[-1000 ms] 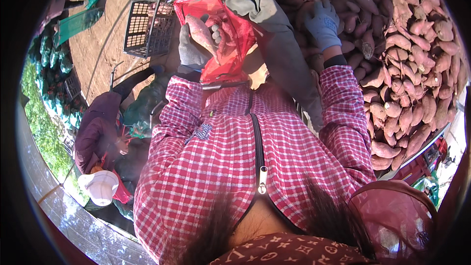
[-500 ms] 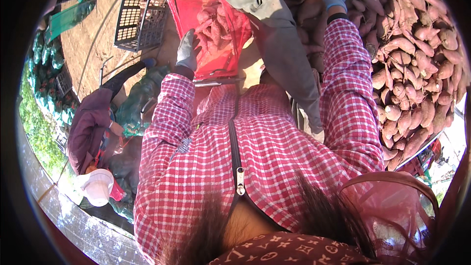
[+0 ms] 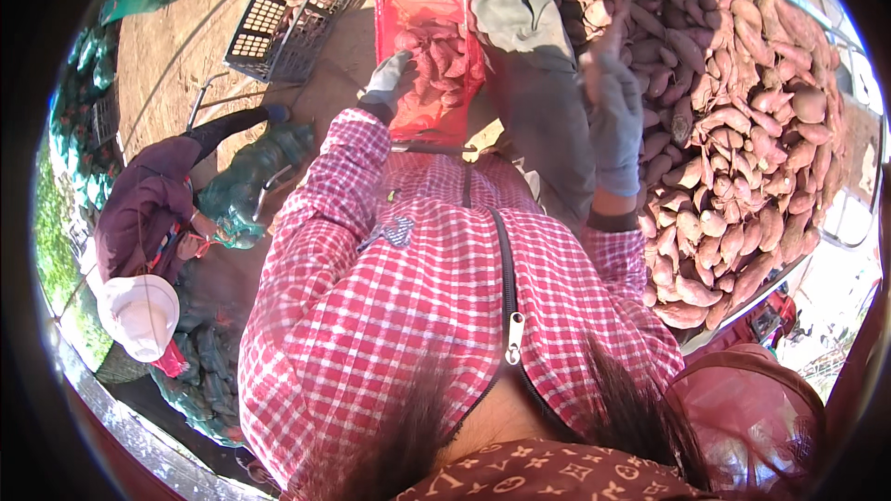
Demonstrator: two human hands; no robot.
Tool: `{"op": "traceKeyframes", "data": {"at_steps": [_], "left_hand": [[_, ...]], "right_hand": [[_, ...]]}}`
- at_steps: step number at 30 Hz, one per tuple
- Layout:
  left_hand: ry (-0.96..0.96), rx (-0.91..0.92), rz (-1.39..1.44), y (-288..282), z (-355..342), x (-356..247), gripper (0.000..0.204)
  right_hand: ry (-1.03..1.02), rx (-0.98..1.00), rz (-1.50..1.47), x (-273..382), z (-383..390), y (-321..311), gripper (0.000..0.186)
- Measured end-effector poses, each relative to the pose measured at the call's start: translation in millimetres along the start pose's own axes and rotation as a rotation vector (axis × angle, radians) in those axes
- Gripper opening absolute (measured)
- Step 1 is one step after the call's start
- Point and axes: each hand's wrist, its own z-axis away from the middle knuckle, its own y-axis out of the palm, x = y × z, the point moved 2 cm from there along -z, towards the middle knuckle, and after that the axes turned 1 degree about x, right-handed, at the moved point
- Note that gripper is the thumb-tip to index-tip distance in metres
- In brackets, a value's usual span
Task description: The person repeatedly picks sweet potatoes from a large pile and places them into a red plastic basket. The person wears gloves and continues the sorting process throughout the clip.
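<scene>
Since the earlier frame, the right hand (image 3: 614,125) had drawn back toward the body. Left of the bag (image 3: 408,2) stood a crate (image 3: 278,23). At its left edge, the left hand's (image 3: 386,76) fingers reached over; its hold was unclear. Roots (image 3: 444,65) seemed to part-fill the bag. Right of it, the right hand looked half-curled, contents blurred. Farther right, a large heap (image 3: 729,186) remained.

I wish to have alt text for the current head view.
A gloved left hand is at the edge of a red mesh bag holding sweet potatoes; the gloved right hand, blurred, is near a bigger heap. At left, a co-worker wears a white hat.
</scene>
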Motion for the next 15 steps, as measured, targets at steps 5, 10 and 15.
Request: {"op": "traceKeyframes", "data": {"at_steps": [5,10,15], "left_hand": [[0.068,0.109,-0.004,25,-15,-10,0.064],[0.046,0.103,-0.038,42,-25,-21,0.066],[0.029,0.075,-0.027,24,-19,-29,0.066]], "right_hand": [[0.278,0.412,0.249,-73,35,40,0.022],[-0.033,0.395,0.767,-125,-32,48,0.039],[-0.043,0.341,0.738,-114,-28,-1,0.040]]}}
